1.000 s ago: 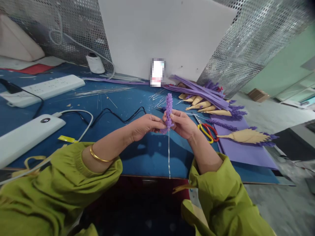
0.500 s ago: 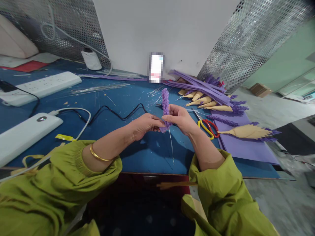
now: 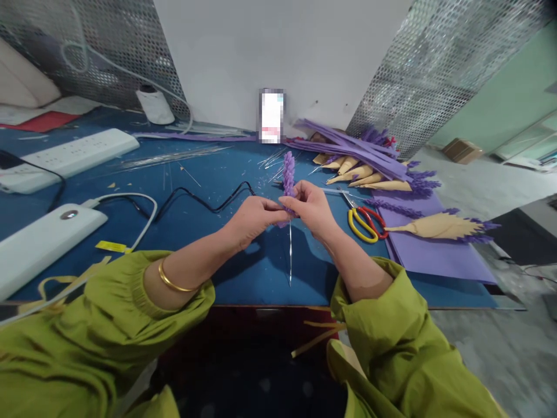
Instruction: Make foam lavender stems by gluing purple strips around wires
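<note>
A purple paper lavender sprig (image 3: 288, 174) stands upright between my hands, above the blue table. Its thin wire stem (image 3: 290, 255) hangs straight down below them. My left hand (image 3: 259, 217) pinches the sprig's lower end, where a bit of purple paper shows under the fingers. From the other side, my right hand (image 3: 311, 208) grips the same lower part between thumb and fingers. The exact contact of the fingertips is partly hidden. To the right of my right hand lie scissors (image 3: 368, 223) with yellow and red handles.
Purple paper sheets (image 3: 439, 255) bear a wrapped lavender bouquet (image 3: 448, 225). Behind them are purple strips (image 3: 361, 148) and tan paper cones (image 3: 361, 174). A blurred phone (image 3: 271, 116) leans at the back. Power strips (image 3: 82, 154), a black cable (image 3: 209, 204) and loose wires (image 3: 174, 155) lie leftward.
The view has shifted slightly. The sprig has turned a little in my fingers, and its wire stem, slanted before, now hangs nearly vertical. Both hands still hold it.
</note>
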Action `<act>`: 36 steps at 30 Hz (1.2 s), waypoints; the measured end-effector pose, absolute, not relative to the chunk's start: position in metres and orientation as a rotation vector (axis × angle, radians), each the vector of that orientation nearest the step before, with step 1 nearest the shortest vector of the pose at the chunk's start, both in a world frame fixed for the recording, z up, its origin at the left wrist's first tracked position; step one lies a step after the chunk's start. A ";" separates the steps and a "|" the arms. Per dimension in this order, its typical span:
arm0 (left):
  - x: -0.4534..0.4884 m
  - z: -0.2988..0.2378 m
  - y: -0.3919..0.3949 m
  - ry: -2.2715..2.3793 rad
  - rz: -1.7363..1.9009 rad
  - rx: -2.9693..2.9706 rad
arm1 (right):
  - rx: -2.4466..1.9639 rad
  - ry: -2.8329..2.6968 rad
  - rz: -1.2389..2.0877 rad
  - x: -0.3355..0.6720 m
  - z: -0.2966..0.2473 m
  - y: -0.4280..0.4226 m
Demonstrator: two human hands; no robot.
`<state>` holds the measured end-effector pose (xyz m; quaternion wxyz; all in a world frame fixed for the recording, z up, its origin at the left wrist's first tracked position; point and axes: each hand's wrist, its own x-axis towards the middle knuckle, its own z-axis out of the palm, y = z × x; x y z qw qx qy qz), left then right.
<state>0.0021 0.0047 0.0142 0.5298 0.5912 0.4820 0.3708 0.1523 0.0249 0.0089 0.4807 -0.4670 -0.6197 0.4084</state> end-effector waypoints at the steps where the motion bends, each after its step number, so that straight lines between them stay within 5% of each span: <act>1: 0.003 0.013 0.005 1.164 0.894 1.421 | -1.150 -1.504 0.987 0.152 0.008 0.025; 12: 0.002 0.011 0.006 1.155 0.908 1.420 | -1.193 -1.448 0.990 0.151 0.004 0.027; 22: -0.001 0.016 0.012 0.995 0.964 1.182 | -0.813 -1.277 1.653 0.169 0.019 0.030; 36: -0.005 0.015 0.012 0.832 0.811 1.085 | -0.771 -1.366 1.587 0.170 0.023 0.028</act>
